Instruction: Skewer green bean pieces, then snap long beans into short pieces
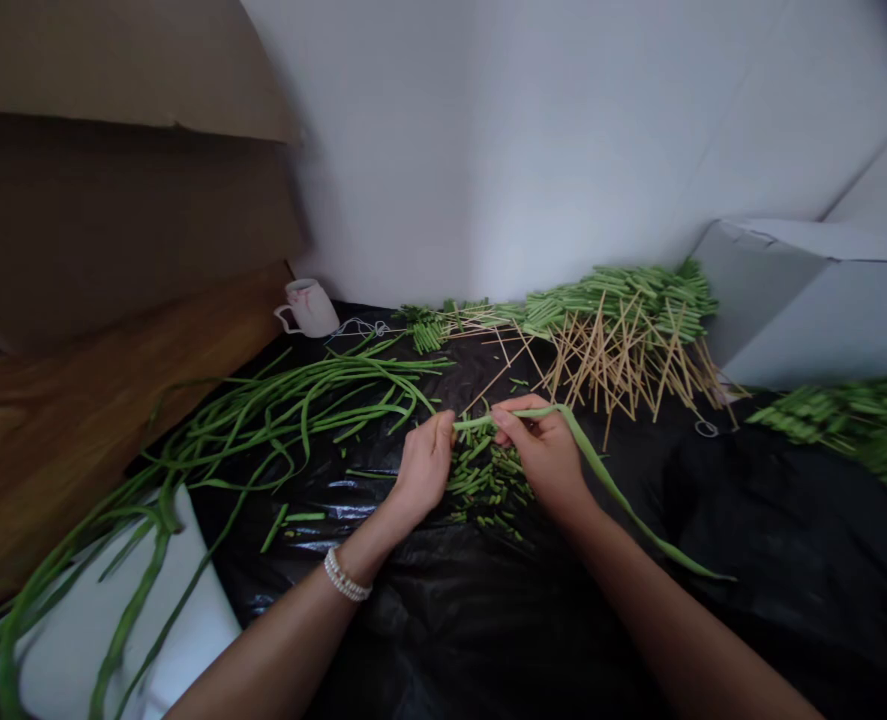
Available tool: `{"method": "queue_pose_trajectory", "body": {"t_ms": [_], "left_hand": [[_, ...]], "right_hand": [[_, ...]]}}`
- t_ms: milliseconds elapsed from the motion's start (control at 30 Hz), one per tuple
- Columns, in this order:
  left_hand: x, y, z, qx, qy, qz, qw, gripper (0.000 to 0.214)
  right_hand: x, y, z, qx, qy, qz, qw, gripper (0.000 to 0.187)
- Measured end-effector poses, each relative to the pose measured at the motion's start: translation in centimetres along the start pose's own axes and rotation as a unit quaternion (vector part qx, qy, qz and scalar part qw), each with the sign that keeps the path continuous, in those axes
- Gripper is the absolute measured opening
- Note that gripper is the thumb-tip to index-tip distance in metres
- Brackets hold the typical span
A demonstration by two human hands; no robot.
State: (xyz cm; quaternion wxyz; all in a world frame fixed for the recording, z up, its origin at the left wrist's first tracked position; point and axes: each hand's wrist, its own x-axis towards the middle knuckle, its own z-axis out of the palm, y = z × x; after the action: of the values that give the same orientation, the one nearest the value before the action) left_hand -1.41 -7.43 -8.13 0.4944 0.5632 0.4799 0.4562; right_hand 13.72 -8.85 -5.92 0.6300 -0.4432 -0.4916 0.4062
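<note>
Item, one long bean (591, 452), just above the heap of cut pieces (488, 485), its tail trailing to the heap's right. Working remotely, I have it pinched in both hands: left hand (426, 465) at one end, right hand (539, 448) slightly farther along. Heap lies on black plastic (450, 630). Loose beans (345, 378), left of the heap. Bundled sticks with green pieces (623, 300), beyond it, rightward. Mug (314, 310), beyond it, leftward. White box (773, 305), far right of it.
</note>
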Motion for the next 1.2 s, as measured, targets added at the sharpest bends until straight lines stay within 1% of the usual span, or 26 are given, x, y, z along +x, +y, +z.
{"method": "queue_pose_trajectory", "body": {"t_ms": [33, 100, 167, 200, 267, 333, 400, 500, 567, 633, 700, 733, 800, 867, 900, 967, 1033, 1100, 1200], "left_hand": [[-0.1, 0.1, 0.0, 0.009, -0.016, 0.016, 1.0, 0.051], [-0.2, 0.3, -0.1, -0.007, -0.078, 0.026, 0.997, 0.051], [-0.3, 0.7, -0.3, -0.06, -0.151, 0.008, 0.987, 0.048], [-0.4, 0.9, -0.4, -0.085, -0.178, 0.0, 0.98, 0.046], [-0.4, 1.2, -0.6, -0.114, -0.214, -0.01, 0.97, 0.042], [-0.4, 1.5, -0.7, -0.115, -0.234, -0.022, 0.965, 0.038], [-0.5, 1.6, -0.7, -0.095, -0.241, -0.032, 0.965, 0.035], [-0.5, 1.5, -0.4, -0.049, -0.235, -0.024, 0.97, 0.03], [-0.5, 1.2, -0.2, -0.02, -0.211, -0.01, 0.977, 0.022], [-0.4, 0.9, -0.2, 0.008, -0.174, 0.004, 0.985, 0.014], [-0.3, 0.6, -0.3, 0.031, -0.151, 0.017, 0.988, 0.013], [-0.2, 0.5, -0.4, 0.035, -0.15, 0.022, 0.988, 0.015], [-0.1, 0.5, -0.5, 0.009, -0.151, 0.018, 0.988, 0.016], [0.1, 0.6, -0.5, -0.055, -0.133, -0.005, 0.99, 0.012], [0.1, 0.6, -0.5, -0.088, -0.117, -0.019, 0.989, 0.013], [0.2, 0.8, -0.5, -0.124, -0.094, -0.039, 0.987, 0.023], [0.1, 0.9, -0.4, -0.12, -0.106, -0.05, 0.986, 0.034], [-0.1, 0.9, -0.4, -0.102, -0.141, -0.059, 0.983, 0.042], [-0.3, 1.0, -0.5, -0.088, -0.192, -0.074, 0.975, 0.042]], "right_hand": [[0.2, 0.1, -0.2, 0.003, 0.004, 0.003, 1.0, 0.015], [0.6, 0.3, -0.6, 0.011, 0.005, 0.011, 1.0, 0.017], [1.1, 0.7, -1.0, 0.021, 0.002, 0.019, 1.0, 0.019], [1.3, 0.8, -1.2, 0.024, 0.002, 0.022, 0.999, 0.019], [1.5, 1.0, -1.5, 0.027, 0.003, 0.027, 0.999, 0.021], [1.6, 1.1, -1.6, 0.024, -0.001, 0.03, 0.999, 0.022], [1.6, 1.1, -1.7, 0.016, -0.009, 0.03, 0.999, 0.021], [1.4, 1.1, -1.5, -0.002, -0.017, 0.025, 1.0, 0.021], [1.2, 1.0, -1.4, -0.011, -0.025, 0.024, 0.999, 0.022], [1.2, 1.0, -1.3, -0.011, -0.036, 0.027, 0.999, 0.022], [1.3, 1.1, -1.5, 0.001, -0.033, 0.026, 0.999, 0.022], [1.4, 1.1, -1.6, 0.009, -0.023, 0.024, 0.999, 0.022], [1.7, 1.2, -2.0, 0.023, 0.001, 0.022, 1.0, 0.022], [1.9, 1.2, -2.4, 0.033, -0.003, 0.028, 0.999, 0.022], [1.9, 1.2, -2.4, 0.037, -0.021, 0.039, 0.998, 0.023], [1.7, 1.0, -2.3, 0.043, -0.076, 0.073, 0.994, 0.025], [1.3, 0.7, -2.0, 0.039, -0.126, 0.109, 0.985, 0.028], [0.9, 0.5, -1.7, 0.025, -0.156, 0.129, 0.979, 0.029], [0.7, 0.3, -1.6, 0.015, -0.184, 0.145, 0.972, 0.03]]}}
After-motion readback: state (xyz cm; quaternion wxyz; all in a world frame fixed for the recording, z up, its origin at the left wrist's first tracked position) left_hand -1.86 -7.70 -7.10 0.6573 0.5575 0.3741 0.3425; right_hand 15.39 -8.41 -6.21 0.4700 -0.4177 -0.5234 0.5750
